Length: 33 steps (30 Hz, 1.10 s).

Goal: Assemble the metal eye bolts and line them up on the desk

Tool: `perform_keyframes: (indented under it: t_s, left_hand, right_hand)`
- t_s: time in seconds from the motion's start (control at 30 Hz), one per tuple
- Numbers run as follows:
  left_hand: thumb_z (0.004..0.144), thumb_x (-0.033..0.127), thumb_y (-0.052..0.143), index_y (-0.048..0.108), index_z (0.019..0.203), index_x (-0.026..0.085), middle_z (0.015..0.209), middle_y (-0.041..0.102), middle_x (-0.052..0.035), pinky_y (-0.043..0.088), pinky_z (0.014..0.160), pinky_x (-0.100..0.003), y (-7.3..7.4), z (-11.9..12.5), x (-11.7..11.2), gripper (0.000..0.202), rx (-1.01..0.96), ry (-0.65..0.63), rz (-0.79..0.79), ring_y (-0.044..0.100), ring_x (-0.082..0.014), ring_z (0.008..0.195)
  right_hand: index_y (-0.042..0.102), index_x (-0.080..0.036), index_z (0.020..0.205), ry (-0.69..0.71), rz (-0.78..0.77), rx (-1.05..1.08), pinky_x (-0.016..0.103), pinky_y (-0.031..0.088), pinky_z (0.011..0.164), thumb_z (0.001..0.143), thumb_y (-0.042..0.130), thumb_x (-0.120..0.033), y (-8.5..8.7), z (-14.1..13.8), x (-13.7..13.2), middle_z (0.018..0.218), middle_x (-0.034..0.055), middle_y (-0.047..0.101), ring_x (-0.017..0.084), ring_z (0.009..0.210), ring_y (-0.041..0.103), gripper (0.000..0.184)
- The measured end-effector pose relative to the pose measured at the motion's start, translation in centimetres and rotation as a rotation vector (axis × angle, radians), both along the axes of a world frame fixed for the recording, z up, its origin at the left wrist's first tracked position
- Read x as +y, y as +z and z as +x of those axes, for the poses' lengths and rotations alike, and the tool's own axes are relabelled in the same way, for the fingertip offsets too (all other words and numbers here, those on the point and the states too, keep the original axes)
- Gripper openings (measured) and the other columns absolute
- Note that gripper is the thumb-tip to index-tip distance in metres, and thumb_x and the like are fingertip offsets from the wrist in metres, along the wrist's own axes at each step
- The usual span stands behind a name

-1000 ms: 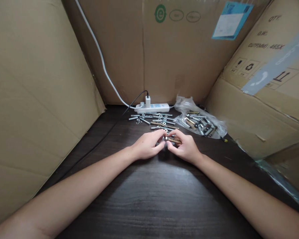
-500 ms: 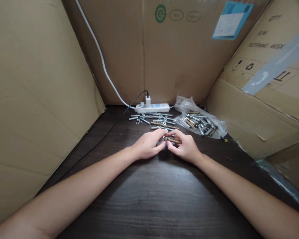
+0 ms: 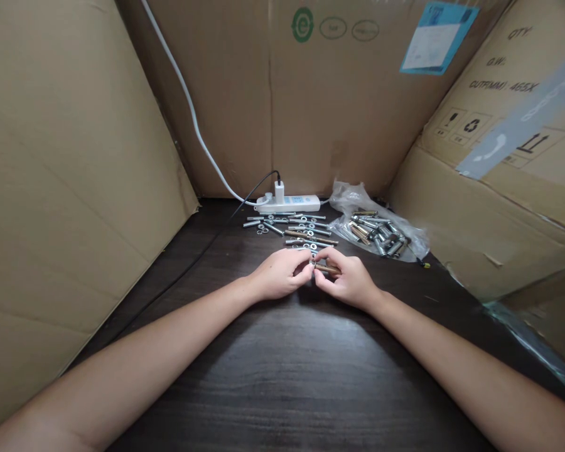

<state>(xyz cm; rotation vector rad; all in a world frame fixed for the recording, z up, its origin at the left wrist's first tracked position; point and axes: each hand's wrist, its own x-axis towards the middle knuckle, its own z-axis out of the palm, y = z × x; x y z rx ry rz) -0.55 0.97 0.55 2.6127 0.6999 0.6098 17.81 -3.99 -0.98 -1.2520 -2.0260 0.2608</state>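
Note:
Both my hands meet over the dark wooden table (image 3: 282,376). My right hand (image 3: 351,279) is closed around a brass-coloured bolt (image 3: 328,269) lying roughly level, its end pointing left. My left hand (image 3: 280,276) pinches a small part at that end of the bolt with thumb and fingertips; the part is too small to name. Just beyond my fingers lie loose bolts, sleeves and washers (image 3: 297,229) spread on the table.
A clear plastic bag of bolts (image 3: 381,229) lies to the right of the loose pile. A white power strip (image 3: 289,203) with a plugged charger sits at the back, its white cable running up the left. Cardboard boxes (image 3: 66,188) wall in the table on three sides.
My left fingers have shifted slightly down and right onto the bolt's end, and both hands sit a little closer together. Nothing else has moved.

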Motion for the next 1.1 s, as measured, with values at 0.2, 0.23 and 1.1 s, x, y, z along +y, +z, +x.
perform_keyframes:
  t_s: [0.2,0.23,1.1]
  left_hand:
    - [0.091,0.028,0.035,0.052,0.071,0.017,0.065,0.053,0.0003,0.034,0.064,-0.026,-0.5,-0.1,0.4,0.029,0.052,-0.001,0.029,0.047,-0.0139,0.066]
    - [0.093,0.029,0.032,0.052,0.07,0.017,0.065,0.053,0.0001,0.035,0.065,-0.027,-0.5,-0.1,0.4,0.033,0.053,-0.006,0.025,0.047,-0.0141,0.067]
    - [0.094,0.03,0.032,0.05,0.092,0.017,0.083,0.057,-0.0021,0.04,0.071,-0.028,0.4,-0.3,-0.4,0.022,-0.063,0.003,-0.095,0.051,-0.0152,0.075]
  right_hand:
    - [0.056,-0.019,0.091,0.013,0.018,-0.047,0.02,0.031,0.046,0.075,0.057,-0.029,0.0,-0.1,-0.2,0.049,-0.0076,0.045,0.008,0.041,0.039,0.019]
    - [0.056,-0.019,0.091,0.013,0.02,-0.048,0.02,0.031,0.046,0.075,0.057,-0.029,0.0,-0.1,-0.2,0.049,-0.0075,0.045,0.008,0.041,0.04,0.019]
    - [0.056,-0.018,0.092,-0.043,0.004,0.013,0.02,0.032,0.046,0.077,0.056,-0.032,0.1,-0.1,-0.1,0.052,-0.0064,0.046,0.008,0.042,0.039,0.02]
